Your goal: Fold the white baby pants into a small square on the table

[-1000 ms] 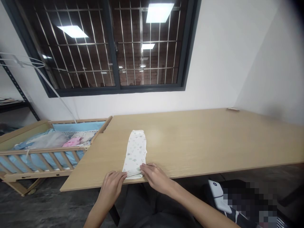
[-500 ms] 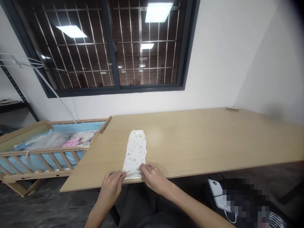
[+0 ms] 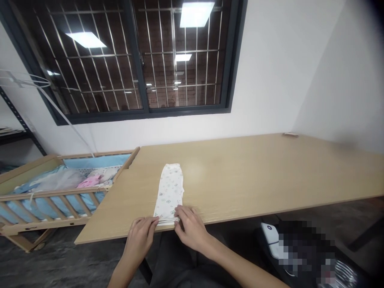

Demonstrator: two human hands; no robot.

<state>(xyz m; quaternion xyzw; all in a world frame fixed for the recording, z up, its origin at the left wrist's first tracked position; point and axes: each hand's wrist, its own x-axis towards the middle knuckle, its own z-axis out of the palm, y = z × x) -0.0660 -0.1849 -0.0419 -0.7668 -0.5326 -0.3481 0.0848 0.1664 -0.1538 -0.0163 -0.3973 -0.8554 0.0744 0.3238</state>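
A white piece of baby clothing with a small print, apparently baby pants (image 3: pixel 170 188), lies folded into a long narrow strip on the wooden table (image 3: pixel 240 172). Its near end, with several layers showing, sits along the table's front edge. My left hand (image 3: pixel 141 234) pinches the near left corner, thumb and fingers together. At the near right corner is my right hand (image 3: pixel 192 230), its fingertips on top of the cloth and its thumb at the edge, closed on the layers.
A wooden crib (image 3: pixel 69 192) with blue lining and a pink cloth (image 3: pixel 89 181) stands against the table's left side. A small flat object (image 3: pixel 290 135) rests at the far right corner. Below the front edge at right is a white and black item (image 3: pixel 270 240), partly blurred out.
The right thumb and fingers have parted slightly at the near right corner. The cloth's near layers lie flatter. The view has shifted a little.
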